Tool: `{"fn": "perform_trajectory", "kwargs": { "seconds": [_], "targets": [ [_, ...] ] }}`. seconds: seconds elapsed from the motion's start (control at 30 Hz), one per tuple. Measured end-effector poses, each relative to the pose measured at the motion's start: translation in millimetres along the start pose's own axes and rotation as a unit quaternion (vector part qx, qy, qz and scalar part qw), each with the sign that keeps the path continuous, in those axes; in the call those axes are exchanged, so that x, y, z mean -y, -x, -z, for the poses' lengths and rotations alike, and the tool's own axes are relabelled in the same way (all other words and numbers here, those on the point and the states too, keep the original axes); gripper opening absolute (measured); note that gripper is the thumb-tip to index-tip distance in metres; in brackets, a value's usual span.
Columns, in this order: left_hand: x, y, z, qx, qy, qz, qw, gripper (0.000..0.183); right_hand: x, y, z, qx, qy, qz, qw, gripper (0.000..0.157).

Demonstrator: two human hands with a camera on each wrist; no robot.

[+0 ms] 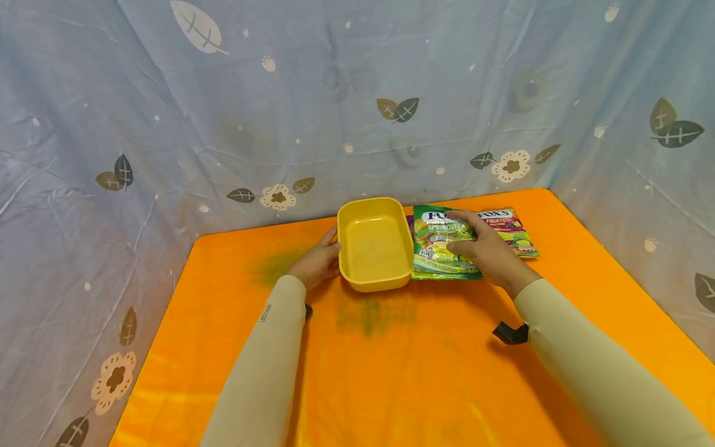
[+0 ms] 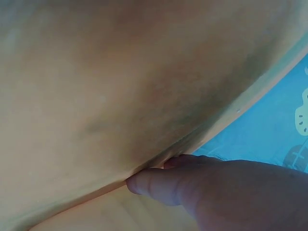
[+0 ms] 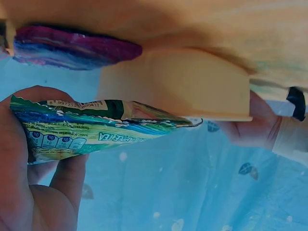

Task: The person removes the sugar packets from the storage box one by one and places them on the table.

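Observation:
In the head view my right hand (image 1: 488, 251) grips a green FOX'S Spring Tea candy packet (image 1: 436, 267) between thumb and fingers. The right wrist view shows that packet (image 3: 106, 127) held above the table, seen along its lower edge. Left of it stands a yellow plastic tub (image 1: 375, 284) with nothing inside. My left hand (image 1: 317, 264) touches the tub's left side, its fingers fairly straight against the outer wall. A purple packet (image 3: 79, 47) lies by the tub, mostly hidden behind the green one in the head view.
A red and green FOX'S Fruits packet (image 1: 514, 233) lies on the table right of my right hand. The orange-covered table (image 1: 391, 372) reaches back to a blue patterned curtain (image 1: 335, 124), which also hangs on both sides.

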State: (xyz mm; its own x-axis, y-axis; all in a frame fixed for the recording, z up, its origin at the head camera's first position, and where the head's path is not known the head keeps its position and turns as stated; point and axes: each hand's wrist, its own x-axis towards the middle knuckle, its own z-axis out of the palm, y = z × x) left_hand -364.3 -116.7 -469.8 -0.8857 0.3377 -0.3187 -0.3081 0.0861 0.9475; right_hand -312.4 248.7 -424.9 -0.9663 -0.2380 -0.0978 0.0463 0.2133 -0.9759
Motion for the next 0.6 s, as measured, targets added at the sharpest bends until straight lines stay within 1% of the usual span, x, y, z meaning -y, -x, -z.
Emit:
{"fn": "perform_trajectory", "kwargs": {
  "seconds": [0.1, 0.17, 0.33, 0.47, 0.6],
  "targets": [
    [0.9, -0.2, 1.1, 0.007, 0.005, -0.005, 0.9999, 0.062, -4, 9, 1.7, 0.003, 0.024, -0.008, 1.0, 0.064],
    [1.2, -0.5, 1.0, 0.01, 0.008, -0.007, 0.9999, 0.062, -10, 13, 4.1, 0.003, 0.053, -0.011, 0.999, 0.065],
    [1.0, 0.0, 0.2, 0.005, 0.009, -0.007, 0.9999, 0.061, -30, 21, 7.3, 0.007, 0.079, -0.007, 0.997, 0.066],
    [0.0, 0.5, -0.4, 0.001, 0.005, -0.004, 1.0, 0.061, -40, 29, 5.9, 0.014, 0.08, 0.008, 0.997, 0.065],
    [-0.1, 1.0, -0.1, 0.003, 0.003, -0.002, 1.0, 0.061, -48, 34, 1.8, 0.023, 0.07, 0.001, 0.997, 0.064]
  ]
}}
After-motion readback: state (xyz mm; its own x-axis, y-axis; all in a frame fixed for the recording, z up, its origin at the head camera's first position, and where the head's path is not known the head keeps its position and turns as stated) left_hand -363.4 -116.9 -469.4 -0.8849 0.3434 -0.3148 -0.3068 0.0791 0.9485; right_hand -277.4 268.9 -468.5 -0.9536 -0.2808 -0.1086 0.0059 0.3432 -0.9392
